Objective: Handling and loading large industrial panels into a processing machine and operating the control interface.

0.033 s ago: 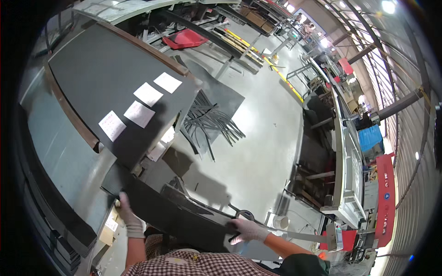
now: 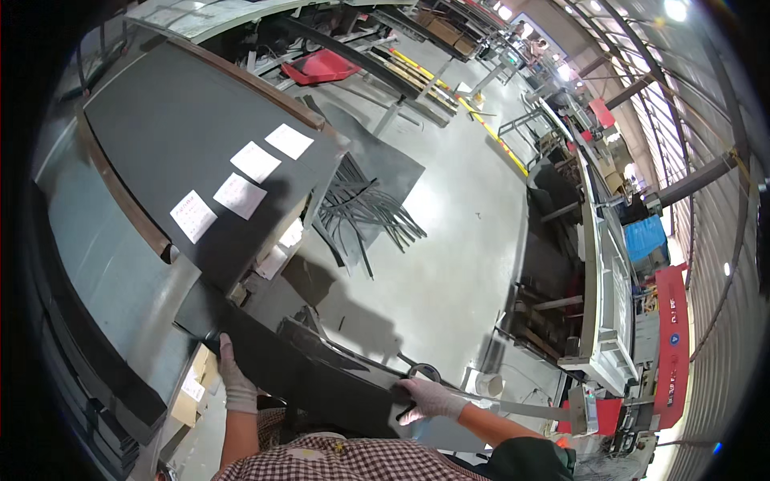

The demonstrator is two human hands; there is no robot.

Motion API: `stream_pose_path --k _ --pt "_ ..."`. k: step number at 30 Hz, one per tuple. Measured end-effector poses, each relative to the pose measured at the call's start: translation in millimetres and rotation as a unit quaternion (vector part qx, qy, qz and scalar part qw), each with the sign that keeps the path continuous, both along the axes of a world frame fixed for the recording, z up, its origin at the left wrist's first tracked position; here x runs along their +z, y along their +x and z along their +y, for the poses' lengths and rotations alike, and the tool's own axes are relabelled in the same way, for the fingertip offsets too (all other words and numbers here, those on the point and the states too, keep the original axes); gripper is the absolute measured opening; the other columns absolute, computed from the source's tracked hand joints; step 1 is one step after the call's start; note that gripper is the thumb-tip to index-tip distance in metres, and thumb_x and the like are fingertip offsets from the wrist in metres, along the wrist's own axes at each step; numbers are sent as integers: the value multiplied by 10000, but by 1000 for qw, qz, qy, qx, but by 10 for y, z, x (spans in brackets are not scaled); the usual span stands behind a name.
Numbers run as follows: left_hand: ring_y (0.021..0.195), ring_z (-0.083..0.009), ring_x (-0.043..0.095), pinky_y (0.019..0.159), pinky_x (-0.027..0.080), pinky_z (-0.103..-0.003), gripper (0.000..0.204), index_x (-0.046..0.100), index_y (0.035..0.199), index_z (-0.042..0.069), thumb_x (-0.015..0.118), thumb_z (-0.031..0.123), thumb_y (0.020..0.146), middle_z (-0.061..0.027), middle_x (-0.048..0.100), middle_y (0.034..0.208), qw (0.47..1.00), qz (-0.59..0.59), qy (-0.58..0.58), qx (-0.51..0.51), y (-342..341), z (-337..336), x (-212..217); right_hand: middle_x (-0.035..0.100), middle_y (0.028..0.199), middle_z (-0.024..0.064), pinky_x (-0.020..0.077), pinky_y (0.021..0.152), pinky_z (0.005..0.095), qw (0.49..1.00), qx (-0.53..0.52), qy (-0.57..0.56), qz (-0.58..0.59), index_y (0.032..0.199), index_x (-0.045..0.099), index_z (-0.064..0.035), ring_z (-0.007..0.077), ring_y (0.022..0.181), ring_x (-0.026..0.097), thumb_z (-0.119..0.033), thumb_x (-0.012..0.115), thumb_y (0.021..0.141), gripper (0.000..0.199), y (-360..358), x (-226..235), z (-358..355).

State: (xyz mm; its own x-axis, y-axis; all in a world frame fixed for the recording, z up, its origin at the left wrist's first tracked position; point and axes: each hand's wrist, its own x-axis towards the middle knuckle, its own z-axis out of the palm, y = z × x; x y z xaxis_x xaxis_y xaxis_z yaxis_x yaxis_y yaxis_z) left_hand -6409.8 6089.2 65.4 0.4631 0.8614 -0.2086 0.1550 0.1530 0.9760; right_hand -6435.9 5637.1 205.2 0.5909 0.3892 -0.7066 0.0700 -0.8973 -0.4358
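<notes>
A long black strip of sheet material (image 2: 313, 377) runs across in front of my body, slanting from the table's corner down to the right. My left hand (image 2: 237, 381), in a pale glove, grips its near edge towards the left end; the fingers underneath are mostly hidden. My right hand (image 2: 433, 399), gloved too, is closed round the strip's right end. The strip's left end lies against the corner of a table covered in black sheet (image 2: 176, 120). Several white paper slips (image 2: 241, 195) lie on that sheet.
A bundle of thin black strips (image 2: 365, 208) hangs off the table's side towards the floor. Further off are a red tray (image 2: 321, 67) and a yellow floor line (image 2: 493, 135). Rightward stands a white-framed workbench (image 2: 601, 321). Cardboard boxes (image 2: 192, 393) sit below my left hand.
My left hand has shifted slightly to the right along the strip's near edge. My right hand keeps its hold at nearly the same place.
</notes>
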Motion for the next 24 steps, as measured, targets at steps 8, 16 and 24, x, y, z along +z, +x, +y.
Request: stream_pose_path --k 8,16,24 --pt "1183 -289 543 1035 426 -417 638 473 1360 23 454 522 964 -141 542 1335 826 -337 -449 -48 -282 772 703 602 1175 195 461 946 405 999 19 -8 46 1332 487 -50 359 1104 585 -453 876 568 948 -413 356 -8" --pt "1293 -237 447 1125 326 -390 622 404 1413 40 516 459 966 -84 485 1399 846 -250 -441 -165 -1053 983 669 654 1081 204 499 849 420 975 12 -21 -219 1299 489 -31 367 1016 634 -570 841 559 981 -830 636 2119" --pt "1330 -234 418 1123 285 -328 631 373 1437 -24 595 248 913 -137 485 1413 887 -88 -292 -347 -3363 1498 1028 650 1061 264 498 867 457 942 109 92 -303 1211 505 36 406 1041 621 -487 794 675 802 355 884 5986"
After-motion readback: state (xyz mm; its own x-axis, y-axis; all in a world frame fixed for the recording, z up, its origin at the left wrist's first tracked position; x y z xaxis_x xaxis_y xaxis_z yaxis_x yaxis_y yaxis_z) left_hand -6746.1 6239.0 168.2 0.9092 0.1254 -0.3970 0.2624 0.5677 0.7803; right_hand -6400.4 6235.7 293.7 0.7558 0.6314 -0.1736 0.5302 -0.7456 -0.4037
